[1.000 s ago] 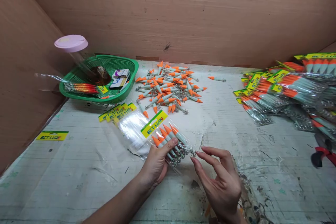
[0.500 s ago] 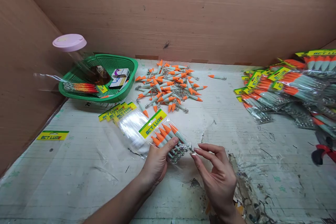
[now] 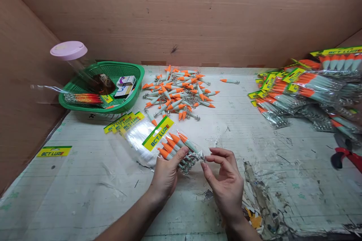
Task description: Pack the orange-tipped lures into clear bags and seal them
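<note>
My left hand [image 3: 166, 177] is closed on a clear plastic bag with a yellow-green BCT LURE header [image 3: 157, 133], thumb on top. Inside lie several orange and pale-green fishing lures [image 3: 169, 148] side by side, hooks toward the bag's right end. At that end my right hand [image 3: 226, 175] has its thumb and index fingertips around the hook end of the uppermost lure [image 3: 189, 143]; its other fingers are loosely curled. Left of the held bag lies a fanned stack of flat header bags [image 3: 137, 139]. Behind it is a heap of loose lures [image 3: 181, 94].
A green basket [image 3: 135, 94] at the back left holds a pink-lidded cup [image 3: 68, 50], a small box and red-orange lures. Filled lure bags [image 3: 296, 90] are piled at the right, near red-handled pliers [image 3: 347, 158]. One header bag [image 3: 54, 151] lies far left. A wooden panel [image 3: 215, 15] stands behind.
The uppermost lure has slid a little further left into the bag, and my right hand has followed it. The whole view has shifted slightly.
</note>
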### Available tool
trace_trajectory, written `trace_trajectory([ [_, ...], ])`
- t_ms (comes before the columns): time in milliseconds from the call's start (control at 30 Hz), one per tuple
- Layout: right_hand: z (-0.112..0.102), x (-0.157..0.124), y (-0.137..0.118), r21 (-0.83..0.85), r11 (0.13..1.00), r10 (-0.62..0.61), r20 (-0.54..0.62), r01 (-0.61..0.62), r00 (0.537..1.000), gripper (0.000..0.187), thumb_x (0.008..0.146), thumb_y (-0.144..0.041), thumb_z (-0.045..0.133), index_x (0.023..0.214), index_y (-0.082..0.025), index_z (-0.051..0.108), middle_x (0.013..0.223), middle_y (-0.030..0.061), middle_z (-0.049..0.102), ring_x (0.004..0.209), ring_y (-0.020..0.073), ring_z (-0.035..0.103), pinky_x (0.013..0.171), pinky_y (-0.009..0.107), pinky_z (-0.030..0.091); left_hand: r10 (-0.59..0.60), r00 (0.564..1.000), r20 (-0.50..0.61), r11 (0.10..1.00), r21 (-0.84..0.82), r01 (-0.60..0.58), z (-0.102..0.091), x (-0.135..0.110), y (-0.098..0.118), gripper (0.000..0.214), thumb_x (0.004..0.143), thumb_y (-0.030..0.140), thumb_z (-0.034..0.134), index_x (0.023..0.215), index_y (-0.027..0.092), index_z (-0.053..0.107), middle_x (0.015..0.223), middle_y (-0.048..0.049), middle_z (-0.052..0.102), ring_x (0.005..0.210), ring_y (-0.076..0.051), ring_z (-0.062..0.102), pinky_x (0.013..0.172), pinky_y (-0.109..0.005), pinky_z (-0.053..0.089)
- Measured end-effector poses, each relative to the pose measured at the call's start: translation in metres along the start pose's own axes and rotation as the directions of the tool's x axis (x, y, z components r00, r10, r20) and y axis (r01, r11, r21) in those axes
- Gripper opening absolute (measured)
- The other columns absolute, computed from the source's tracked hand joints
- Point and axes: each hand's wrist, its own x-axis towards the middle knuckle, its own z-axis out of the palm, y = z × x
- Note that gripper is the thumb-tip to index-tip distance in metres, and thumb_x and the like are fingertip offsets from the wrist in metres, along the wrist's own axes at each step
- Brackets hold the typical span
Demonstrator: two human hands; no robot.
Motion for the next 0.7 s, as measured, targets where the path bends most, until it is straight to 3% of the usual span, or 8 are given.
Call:
trace_trajectory([
  [300, 0.0045, -0.0009, 0.0026, 0.034, 0.999, -0.028, -0.037, 0.03, 0.999, 0.013, 0.076, -0.021, 0.066, 0.089, -0.021, 0.064, 0.111, 0.0086, 0.052, 0.105, 0.0227, 0.051, 0.091, 0.043, 0.043, -0.026, 0.999, 0.019, 1.0, -0.015, 0.027, 0.0003, -0.0007, 0.0029, 0.04, 0.058, 0.022, 0.081, 0.094, 0.017, 0.065, 0.085, -0.0019, 0.072, 0.095, -0.022, 0.065, 0.088, -0.036, 0.048],
  [500, 0.0036, 0.0011, -0.0011, 0.017, 0.999, -0.046, -0.003, 0.046, 0.999, 0.012, 0.076, -0.02, 0.065, 0.088, -0.021, 0.062, 0.108, 0.0077, 0.049, 0.108, 0.0228, 0.049, 0.091, 0.042, 0.041, -0.011, 0.999, 0.051, 0.998, -0.059, 0.014, 0.0005, -0.0015, 0.0016, 0.044, 0.063, 0.021, 0.078, 0.105, 0.02, 0.064, 0.093, 0.0003, 0.071, 0.088, -0.015, 0.065, 0.088, -0.032, 0.049],
  [700, 0.0016, 0.0019, -0.0016, 0.055, 0.998, 0.025, 0.024, -0.026, 0.999, 0.008, 0.078, -0.024, 0.064, 0.084, -0.02, 0.062, 0.106, 0.0076, 0.051, 0.109, 0.0235, 0.049, 0.092, 0.042, 0.04, -0.023, 1.0, 0.015, 0.999, -0.045, 0.023, 0.0007, -0.0017, 0.0015, 0.045, 0.06, 0.021, 0.08, 0.102, 0.019, 0.064, 0.093, -0.0011, 0.071, 0.095, -0.019, 0.064, 0.091, -0.035, 0.047],
])
